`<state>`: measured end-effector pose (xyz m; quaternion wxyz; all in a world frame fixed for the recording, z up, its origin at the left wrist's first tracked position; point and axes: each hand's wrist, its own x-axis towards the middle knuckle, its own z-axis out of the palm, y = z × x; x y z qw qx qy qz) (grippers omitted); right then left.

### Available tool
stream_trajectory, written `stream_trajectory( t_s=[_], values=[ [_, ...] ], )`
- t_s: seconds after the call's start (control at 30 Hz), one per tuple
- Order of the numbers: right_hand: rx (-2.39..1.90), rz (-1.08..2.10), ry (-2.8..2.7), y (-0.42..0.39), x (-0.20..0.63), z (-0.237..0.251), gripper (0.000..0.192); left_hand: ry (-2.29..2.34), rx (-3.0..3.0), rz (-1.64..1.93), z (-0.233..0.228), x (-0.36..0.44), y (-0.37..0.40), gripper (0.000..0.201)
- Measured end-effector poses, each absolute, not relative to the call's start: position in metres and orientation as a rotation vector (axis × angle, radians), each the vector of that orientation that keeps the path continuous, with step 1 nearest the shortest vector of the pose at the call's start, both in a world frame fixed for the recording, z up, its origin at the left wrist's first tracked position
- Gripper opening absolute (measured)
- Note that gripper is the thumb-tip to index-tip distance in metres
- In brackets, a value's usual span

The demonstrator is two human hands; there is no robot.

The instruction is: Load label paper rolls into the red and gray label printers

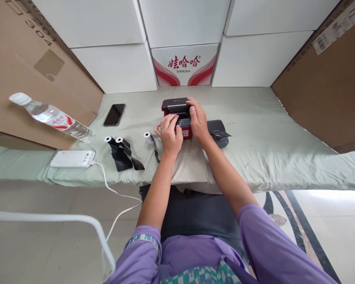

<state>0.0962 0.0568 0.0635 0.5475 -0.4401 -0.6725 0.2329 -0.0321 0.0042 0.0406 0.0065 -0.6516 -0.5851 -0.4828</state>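
A small red and black printer (187, 132) stands on the cloth-covered surface with its black lid raised. My left hand (170, 133) is at its front left, with bent fingers reaching over the edge to the opening. Against the right side lies my right hand (197, 118), its fingertips at the lid and thumb near the opening. Both hands grip the printer; my fingers partly hide its inside. Just right of it is a second, dark grey printer (217, 128) with a black strip sticking out. On the left lies a small paper roll (148, 137) with a dark strip trailing from it.
Two more rolls with black strips (121, 154) lie further left. Beyond them are a black phone (114, 114), a white power bank (72, 159) with a cable, and a tilted water bottle (56, 118). White boxes (115, 67) line the back; cardboard boxes (328, 90) flank the sides.
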Motion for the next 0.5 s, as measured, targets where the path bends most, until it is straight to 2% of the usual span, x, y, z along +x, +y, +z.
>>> stream_trajectory(
  t_s=[0.3,0.5],
  values=[
    [-1.070,0.473,-1.555,0.058,0.097,0.050,0.076,-1.737,-2.077,-1.520,0.035,-0.034,0.007,0.046],
    [-1.096,0.561,-1.474,0.058,0.092,0.049,0.055,-1.841,-1.923,-1.566,0.035,-0.035,0.008,0.046]
  ],
)
